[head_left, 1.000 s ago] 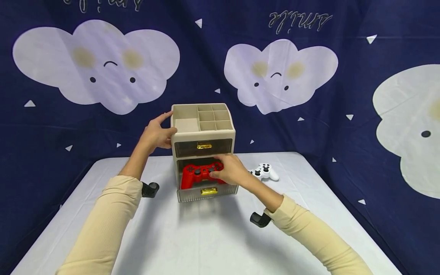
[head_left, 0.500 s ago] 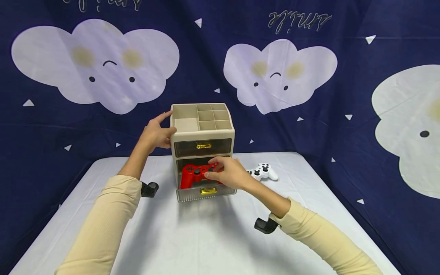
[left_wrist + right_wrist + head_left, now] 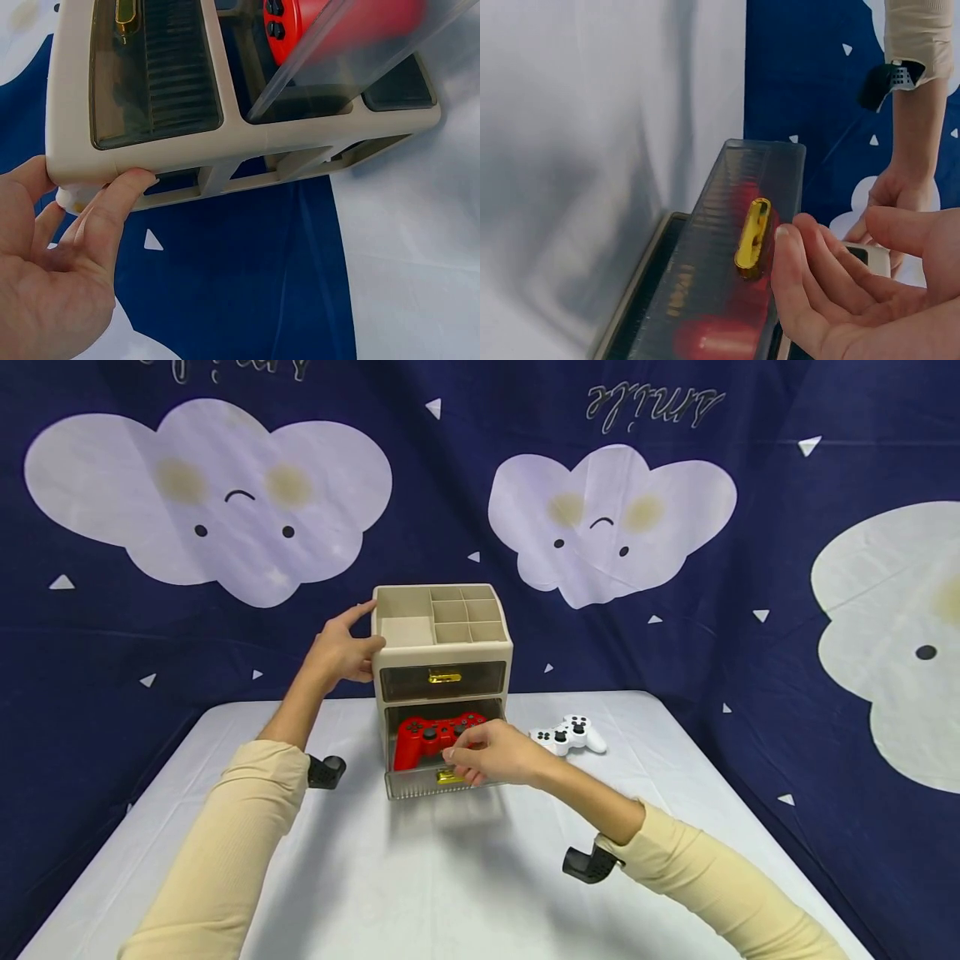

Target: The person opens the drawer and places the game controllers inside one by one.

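Note:
A beige desktop drawer organizer [image 3: 444, 655] stands on the table, its middle drawer [image 3: 412, 786] pulled out. Inside that drawer lies a red game controller [image 3: 418, 742], its right part overlapped by my right hand in the head view. My left hand [image 3: 341, 653] grips the organizer's upper left edge, fingers and thumb around the rim, as the left wrist view also shows. Holding nothing, my right hand [image 3: 501, 756] is in front of the open drawer with loosely bent fingers. Its fingertips are close by the gold drawer handle [image 3: 754, 236] in the right wrist view.
A white game controller [image 3: 573, 735] lies on the white-covered table [image 3: 450, 885], right of the organizer. The upper drawer [image 3: 408, 683] is pushed in. Dividers split the organizer's top into compartments. A dark blue curtain [image 3: 442, 510] with clouds hangs behind.
My right hand has come off the red controller and moved down toward the drawer's front. The controller stays in the drawer. My left hand keeps its hold on the organizer.

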A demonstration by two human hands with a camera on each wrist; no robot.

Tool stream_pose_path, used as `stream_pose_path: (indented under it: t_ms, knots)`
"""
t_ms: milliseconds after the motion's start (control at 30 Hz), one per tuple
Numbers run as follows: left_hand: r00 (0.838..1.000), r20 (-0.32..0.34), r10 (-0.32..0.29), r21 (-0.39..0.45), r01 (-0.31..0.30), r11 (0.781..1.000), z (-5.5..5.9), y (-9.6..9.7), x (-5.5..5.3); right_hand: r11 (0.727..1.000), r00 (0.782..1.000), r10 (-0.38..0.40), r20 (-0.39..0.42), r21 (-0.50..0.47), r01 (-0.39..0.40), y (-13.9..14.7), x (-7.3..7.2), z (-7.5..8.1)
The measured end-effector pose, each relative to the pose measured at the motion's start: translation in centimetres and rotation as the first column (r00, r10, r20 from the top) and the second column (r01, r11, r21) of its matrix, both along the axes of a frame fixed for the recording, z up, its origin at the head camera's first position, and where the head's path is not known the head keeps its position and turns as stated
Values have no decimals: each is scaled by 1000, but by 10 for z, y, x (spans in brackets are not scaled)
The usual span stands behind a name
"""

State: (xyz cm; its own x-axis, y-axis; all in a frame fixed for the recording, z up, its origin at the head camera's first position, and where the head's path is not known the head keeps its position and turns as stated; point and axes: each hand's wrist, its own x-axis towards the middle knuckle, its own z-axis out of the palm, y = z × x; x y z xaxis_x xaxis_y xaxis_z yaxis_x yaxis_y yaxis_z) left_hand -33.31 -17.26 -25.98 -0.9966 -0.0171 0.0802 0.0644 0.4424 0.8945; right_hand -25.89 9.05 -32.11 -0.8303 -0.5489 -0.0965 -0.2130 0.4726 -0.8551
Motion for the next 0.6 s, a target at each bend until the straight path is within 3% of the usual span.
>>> stream_pose_path:
  t_ms: [367, 600]
  knots:
    - [1000, -4, 2, -10, -2, 1000, 0, -1, -1, 998, 991, 57, 122, 29, -61, 15, 2, -14]
    - [1000, -1, 0, -8, 0, 1000, 0, 0, -1, 999, 985, 51, 166, 0, -52, 24, 2, -30]
